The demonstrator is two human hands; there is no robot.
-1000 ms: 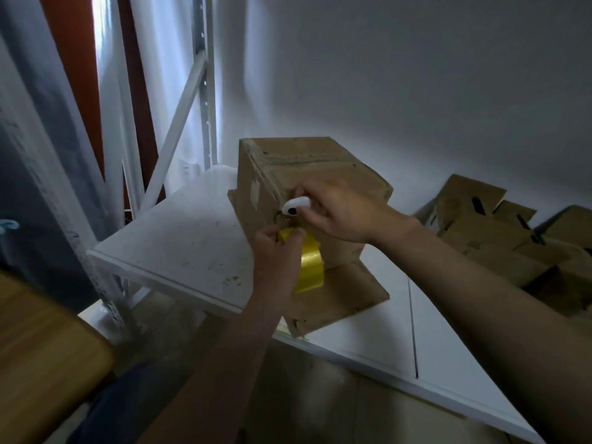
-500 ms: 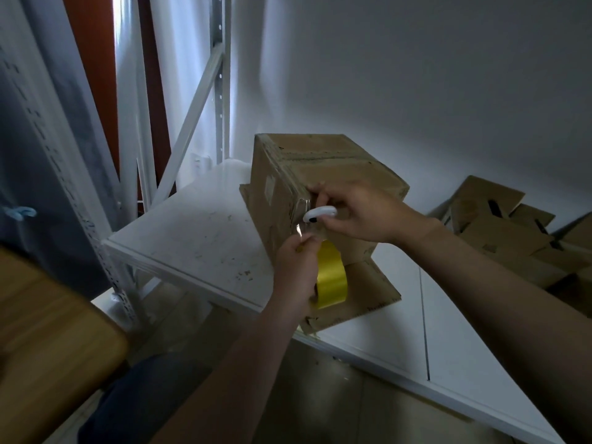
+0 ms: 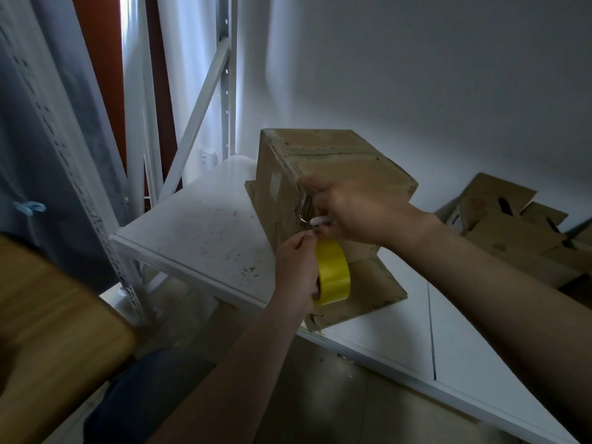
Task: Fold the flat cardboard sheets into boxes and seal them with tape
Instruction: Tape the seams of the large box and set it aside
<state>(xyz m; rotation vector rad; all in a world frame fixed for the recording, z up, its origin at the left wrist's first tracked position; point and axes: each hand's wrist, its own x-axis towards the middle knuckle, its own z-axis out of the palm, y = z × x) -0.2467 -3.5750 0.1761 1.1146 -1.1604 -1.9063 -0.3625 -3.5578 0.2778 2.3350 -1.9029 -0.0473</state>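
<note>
A folded cardboard box (image 3: 339, 161) stands tilted on a flat cardboard sheet (image 3: 368, 293) at the front of the white shelf (image 3: 205, 225). My left hand (image 3: 296, 270) grips a yellow tape roll (image 3: 333, 274) just below the box's near corner and holds the pulled strip taut. My right hand (image 3: 352, 209) holds a small white cutter (image 3: 320, 221) against the tape at that corner, its fingers curled round the tool. Clear tape runs down the box's near edge.
A heap of flattened and folded cardboard (image 3: 519, 232) lies at the back right of the shelf. White metal rack uprights (image 3: 226, 75) rise on the left. A wooden surface (image 3: 48, 331) sits at lower left, below the shelf edge.
The view has shifted so the box sits further right. The left hand with the roll has dropped slightly from the corner; the cutter stays at the tape.
</note>
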